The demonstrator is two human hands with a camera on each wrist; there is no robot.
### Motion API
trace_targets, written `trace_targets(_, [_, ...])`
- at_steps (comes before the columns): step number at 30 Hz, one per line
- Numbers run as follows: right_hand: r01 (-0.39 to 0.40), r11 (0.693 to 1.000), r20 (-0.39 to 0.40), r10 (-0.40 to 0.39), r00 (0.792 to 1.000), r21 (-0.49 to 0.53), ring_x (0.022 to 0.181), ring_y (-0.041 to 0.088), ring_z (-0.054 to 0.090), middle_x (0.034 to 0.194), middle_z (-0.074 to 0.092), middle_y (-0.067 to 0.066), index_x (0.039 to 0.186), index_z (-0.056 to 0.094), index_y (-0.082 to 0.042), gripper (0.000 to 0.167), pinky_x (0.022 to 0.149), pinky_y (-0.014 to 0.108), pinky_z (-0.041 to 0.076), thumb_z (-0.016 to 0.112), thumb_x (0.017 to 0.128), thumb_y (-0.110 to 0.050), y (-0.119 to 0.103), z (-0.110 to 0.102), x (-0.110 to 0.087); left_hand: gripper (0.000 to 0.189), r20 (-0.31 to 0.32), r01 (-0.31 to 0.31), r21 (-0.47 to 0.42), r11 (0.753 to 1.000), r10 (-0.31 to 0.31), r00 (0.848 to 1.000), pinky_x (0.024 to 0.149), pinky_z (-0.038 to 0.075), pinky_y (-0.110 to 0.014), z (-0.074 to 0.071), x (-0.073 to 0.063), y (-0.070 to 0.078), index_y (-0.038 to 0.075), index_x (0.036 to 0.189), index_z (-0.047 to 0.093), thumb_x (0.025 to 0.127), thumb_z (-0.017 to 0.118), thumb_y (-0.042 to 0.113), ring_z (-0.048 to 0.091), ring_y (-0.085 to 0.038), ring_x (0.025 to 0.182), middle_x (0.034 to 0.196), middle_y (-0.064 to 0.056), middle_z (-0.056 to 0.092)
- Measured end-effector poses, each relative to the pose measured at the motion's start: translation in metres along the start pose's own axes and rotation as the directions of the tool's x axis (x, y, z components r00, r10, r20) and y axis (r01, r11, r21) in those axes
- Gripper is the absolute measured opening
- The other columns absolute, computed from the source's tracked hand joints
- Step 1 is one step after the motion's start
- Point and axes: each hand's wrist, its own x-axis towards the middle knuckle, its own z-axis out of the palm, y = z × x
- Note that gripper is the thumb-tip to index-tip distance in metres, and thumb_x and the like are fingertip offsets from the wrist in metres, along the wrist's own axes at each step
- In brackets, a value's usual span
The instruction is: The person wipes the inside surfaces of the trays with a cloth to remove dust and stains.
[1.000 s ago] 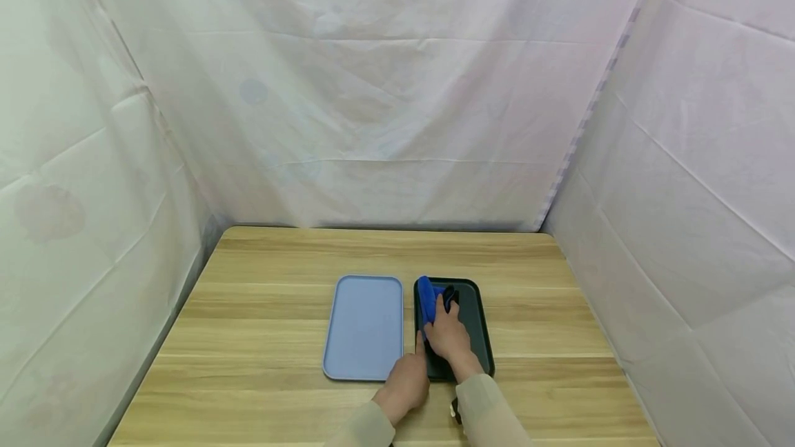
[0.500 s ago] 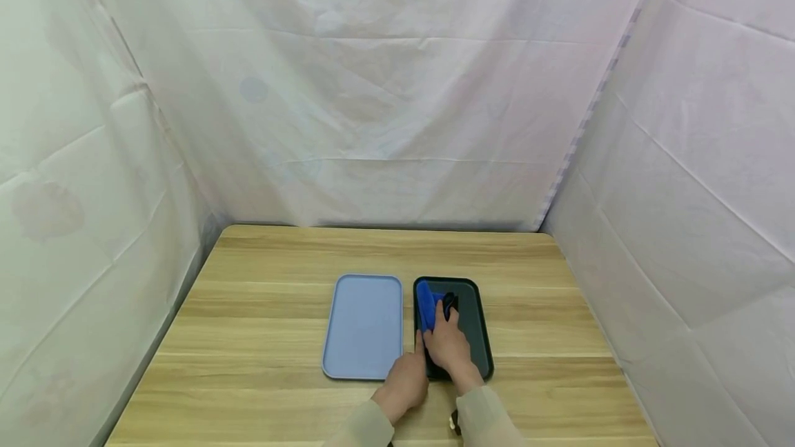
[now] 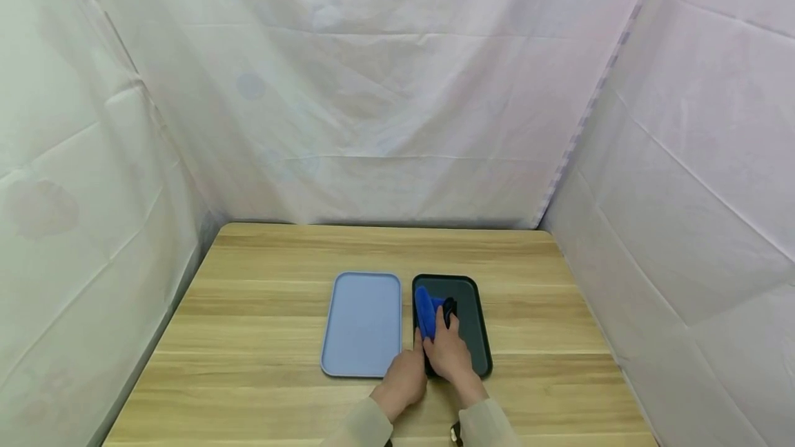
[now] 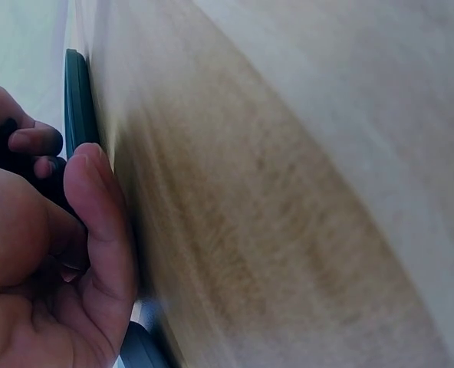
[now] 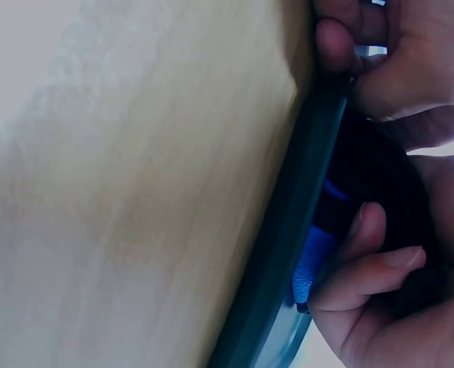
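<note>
My right hand grips a soft-looking blue-and-black item over the dark green tray. The item has a long rounded blue part and a black looped part, its exact kind unclear. In the right wrist view, thumb and fingers curl round its black mass, and a strip of blue shows beside the tray's rim. My left hand holds the tray's near left edge, index finger laid along the rim and the others curled. The left wrist view shows its fingers close to the tabletop, with the tray's side beyond.
A light blue tray lies just left of the dark one, with a narrow gap between. Both rest on a wood-grain table. Pale cloth walls enclose the back and sides. A small black object shows beside the right sleeve.
The right hand and the blue-and-black item have slid a little toward the near edge of the dark tray. The left hand stays at the rim, and the head view has shifted slightly.
</note>
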Motion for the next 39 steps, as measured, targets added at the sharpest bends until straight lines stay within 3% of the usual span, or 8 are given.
trace_targets(9, [0.009, 1.000, 0.006, -0.009, 1.000, 0.007, 0.071, 0.035, 0.065, 0.163, 0.027, 0.033, 0.164, 0.026, -0.005, 0.075, 0.057, 0.047, 0.049, 0.064, 0.101, -0.024, 0.004, 0.001, -0.006, 0.074, -0.014, -0.001, 0.001, 1.000, 0.001, 1.000, 0.055, 0.051, -0.031, 0.000, -0.001, 0.001, -0.012, 0.156, 0.031, 0.092, 0.067, 0.001, 0.062, -0.019, 0.060, 0.070, -0.013, 0.064])
trace_targets(16, [0.055, 0.998, 0.043, -0.055, 0.998, 0.013, 0.063, 0.025, 0.059, 0.165, 0.024, 0.031, 0.164, 0.027, -0.009, 0.074, 0.052, 0.038, 0.043, 0.063, 0.102, -0.024, 0.013, -0.003, -0.008, 0.076, 0.000, 0.003, 0.001, 1.000, -0.003, 1.000, 0.055, 0.052, -0.031, 0.000, 0.002, 0.000, -0.013, 0.155, 0.031, 0.091, 0.069, 0.001, 0.063, -0.020, 0.059, 0.068, -0.013, 0.064])
trace_targets(21, [0.102, 0.995, 0.074, -0.102, 0.992, 0.009, 0.063, 0.025, 0.060, 0.165, 0.026, 0.029, 0.164, 0.028, -0.011, 0.073, 0.052, 0.038, 0.044, 0.064, 0.102, -0.024, 0.022, -0.009, -0.009, 0.075, 0.014, 0.008, -0.003, 1.000, -0.008, 1.000, 0.053, 0.051, -0.030, 0.001, 0.003, -0.001, -0.012, 0.156, 0.030, 0.093, 0.067, 0.002, 0.060, -0.018, 0.054, 0.063, -0.010, 0.061])
trace_targets(25, [0.147, 0.989, 0.078, -0.146, 0.986, -0.009, 0.094, 0.039, 0.071, 0.163, 0.033, 0.027, 0.164, 0.031, -0.012, 0.072, 0.073, 0.052, 0.057, 0.066, 0.101, -0.023, 0.031, -0.017, -0.008, 0.077, 0.029, 0.020, -0.016, 1.000, -0.020, 0.999, 0.050, 0.048, -0.029, 0.003, 0.004, -0.002, -0.008, 0.159, 0.028, 0.093, 0.067, 0.002, 0.055, -0.016, 0.050, 0.059, -0.007, 0.058])
trace_targets(28, [0.165, 0.986, 0.085, -0.163, 0.983, -0.023, 0.123, 0.047, 0.063, 0.162, 0.037, 0.024, 0.163, 0.032, -0.014, 0.071, 0.094, 0.060, 0.053, 0.066, 0.101, -0.024, 0.037, -0.022, -0.007, 0.079, 0.034, 0.030, -0.014, 0.999, -0.030, 0.999, 0.050, 0.048, -0.029, 0.004, 0.005, -0.002, -0.006, 0.160, 0.027, 0.093, 0.069, 0.003, 0.054, -0.014, 0.050, 0.058, -0.006, 0.057])
trace_targets(33, [0.189, 0.981, 0.090, -0.185, 0.979, -0.032, 0.133, 0.047, 0.056, 0.161, 0.040, 0.022, 0.163, 0.034, -0.015, 0.071, 0.103, 0.062, 0.049, 0.067, 0.101, -0.022, 0.044, -0.029, -0.006, 0.081, 0.045, 0.044, -0.037, 0.998, -0.042, 0.998, 0.051, 0.049, -0.030, 0.004, 0.006, -0.002, -0.005, 0.160, 0.026, 0.092, 0.070, 0.003, 0.054, -0.014, 0.050, 0.059, -0.006, 0.057])
trace_targets(39, [0.201, 0.978, 0.093, -0.195, 0.976, -0.058, 0.134, 0.047, 0.056, 0.161, 0.041, 0.022, 0.162, 0.036, -0.014, 0.071, 0.101, 0.062, 0.050, 0.068, 0.100, -0.020, 0.051, -0.034, -0.004, 0.082, 0.045, 0.049, -0.068, 0.996, -0.046, 0.998, 0.049, 0.047, -0.029, 0.002, 0.003, -0.002, -0.005, 0.161, 0.025, 0.092, 0.069, 0.001, 0.052, -0.014, 0.049, 0.059, -0.006, 0.056])
